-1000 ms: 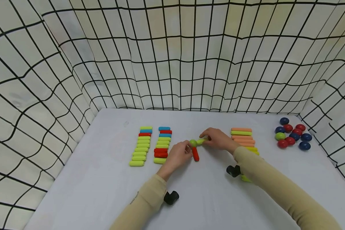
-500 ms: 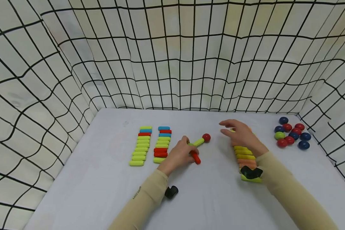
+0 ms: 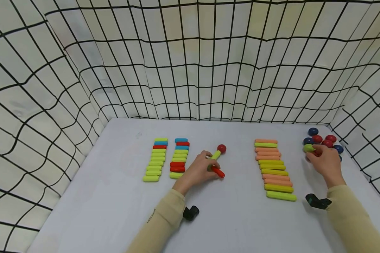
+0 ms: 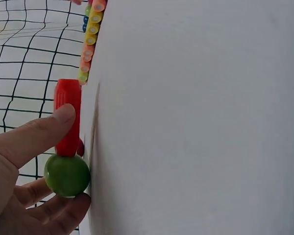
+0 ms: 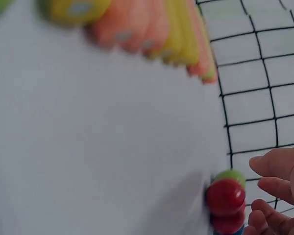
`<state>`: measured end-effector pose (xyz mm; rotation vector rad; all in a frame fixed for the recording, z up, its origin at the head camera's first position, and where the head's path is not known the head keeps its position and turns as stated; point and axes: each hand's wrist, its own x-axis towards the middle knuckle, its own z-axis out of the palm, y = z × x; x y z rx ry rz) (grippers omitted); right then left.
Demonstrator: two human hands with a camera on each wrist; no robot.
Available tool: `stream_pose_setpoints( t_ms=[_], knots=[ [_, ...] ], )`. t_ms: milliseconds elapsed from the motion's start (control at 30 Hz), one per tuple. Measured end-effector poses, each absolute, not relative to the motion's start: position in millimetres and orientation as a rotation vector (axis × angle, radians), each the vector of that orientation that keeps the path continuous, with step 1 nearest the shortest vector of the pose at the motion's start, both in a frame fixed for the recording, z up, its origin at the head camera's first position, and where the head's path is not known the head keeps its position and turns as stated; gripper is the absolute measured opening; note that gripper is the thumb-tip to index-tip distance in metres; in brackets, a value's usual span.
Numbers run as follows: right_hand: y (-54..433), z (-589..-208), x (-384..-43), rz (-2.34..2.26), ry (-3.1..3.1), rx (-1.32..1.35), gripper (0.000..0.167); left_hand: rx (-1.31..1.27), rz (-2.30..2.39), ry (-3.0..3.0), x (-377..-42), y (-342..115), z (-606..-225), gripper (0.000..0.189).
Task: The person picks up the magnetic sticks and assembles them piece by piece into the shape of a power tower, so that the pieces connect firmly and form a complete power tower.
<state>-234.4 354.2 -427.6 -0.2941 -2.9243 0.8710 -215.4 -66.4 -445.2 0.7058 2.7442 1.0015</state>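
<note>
My left hand (image 3: 200,171) holds a joined stick-and-ball piece at the middle of the white table. In the left wrist view the thumb lies on its red stick (image 4: 67,117), and the fingers are around the green ball (image 4: 67,175) at the stick's end. Beyond the hand, a lime stick (image 3: 216,155) ends at a red ball (image 3: 221,149). My right hand (image 3: 327,163) is at the ball cluster on the right, fingers beside a lime ball (image 3: 308,148). Its fingers (image 5: 274,161) look spread and apart from the balls in the right wrist view.
Two columns of short sticks, lime, red and blue, lie left of centre, one led by a lime stick (image 3: 150,178). A column of longer orange, yellow and lime sticks (image 3: 273,172) lies between the hands. Blue and red balls (image 3: 313,131) sit near the netting (image 3: 361,133).
My right hand let go of the lime stick and moved right to the ball cluster. A red ball at that stick's end came into view. My left hand shifted its hold and the red stick turned.
</note>
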Motion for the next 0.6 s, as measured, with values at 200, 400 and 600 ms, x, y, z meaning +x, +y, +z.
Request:
stream_pose_setpoints(
  t_ms=[200, 400, 600],
  knots=[
    [367.2, -439.0, -227.9, 0.76, -2.971, -0.237, 0.047, 0.672, 1.052, 2.713, -217.5, -66.0, -444.6, 0.017],
    [366.2, -441.6, -229.7, 0.775, -2.959, -0.233, 0.047, 0.664, 1.036, 2.698, -218.3, -66.2, -446.2, 0.017],
    [335.7, -424.4, -226.4, 0.805, -2.852, -0.177, 0.051, 0.648, 1.03, 2.68, -220.2, -65.9, -447.1, 0.016]
  ],
)
